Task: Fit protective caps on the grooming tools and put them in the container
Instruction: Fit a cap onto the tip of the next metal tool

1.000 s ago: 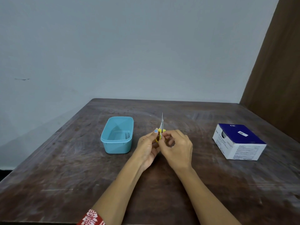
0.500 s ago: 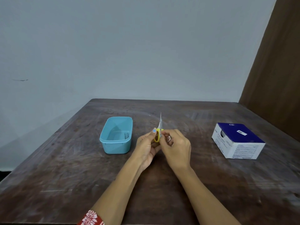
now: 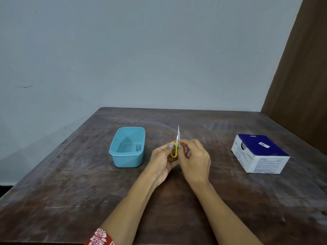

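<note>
A pale grey-blue wall stands behind a dark, scuffed wooden table [image 3: 70,183], with a brown wooden panel [image 3: 304,68] at the right. Above the middle of the table, the left hand [image 3: 161,160] and right hand [image 3: 194,161] meet around a small pair of scissors with yellow loop handles [image 3: 174,152], its silver blades pointing up and away. The left thumb and fingers are closed on a yellow handle; the right fingertips pinch close at the base of the blades. Whether a cap is on the blades cannot be told. Just left of the hands sits an open, light-blue rectangular plastic container [image 3: 127,156], something small lying inside. A blue-and-white cardboard box [image 3: 260,153] rests well to the right.
</note>
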Available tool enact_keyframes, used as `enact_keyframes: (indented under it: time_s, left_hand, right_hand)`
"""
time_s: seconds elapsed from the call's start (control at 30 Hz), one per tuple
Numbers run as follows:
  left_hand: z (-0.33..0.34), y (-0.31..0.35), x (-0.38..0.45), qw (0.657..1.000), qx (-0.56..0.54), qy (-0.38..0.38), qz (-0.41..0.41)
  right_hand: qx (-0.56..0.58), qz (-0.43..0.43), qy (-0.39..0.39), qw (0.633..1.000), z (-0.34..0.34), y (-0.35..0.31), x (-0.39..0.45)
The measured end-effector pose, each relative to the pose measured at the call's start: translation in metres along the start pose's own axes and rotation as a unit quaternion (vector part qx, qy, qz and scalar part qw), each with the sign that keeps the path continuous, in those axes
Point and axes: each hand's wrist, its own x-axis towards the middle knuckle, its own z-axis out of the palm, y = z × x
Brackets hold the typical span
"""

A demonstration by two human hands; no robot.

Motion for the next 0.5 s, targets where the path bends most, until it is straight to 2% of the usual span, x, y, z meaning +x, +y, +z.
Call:
enact_keyframes:
  time_s: [0.17, 0.37, 0.5]
  left_hand:
    - [-0.0019, 0.0007, 0.0026, 0.999, -0.012, 0.047, 0.006]
    - [-0.0016, -0.0013, 0.0024, 1.0, 0.002, 0.022, -0.001]
    - [-0.0027, 0.0002, 0.0018, 0.999, -0.002, 0.036, 0.003]
  right_hand:
    - [0.005, 0.03, -0.044, 0.999, 0.0037, -0.001, -0.0023]
    - [-0.001, 0.003, -0.003, 1.0, 0.0033, 0.0022, -0.0008]
    - [0.003, 0.016, -0.035, 0.999, 0.0048, 0.0025, -0.0024]
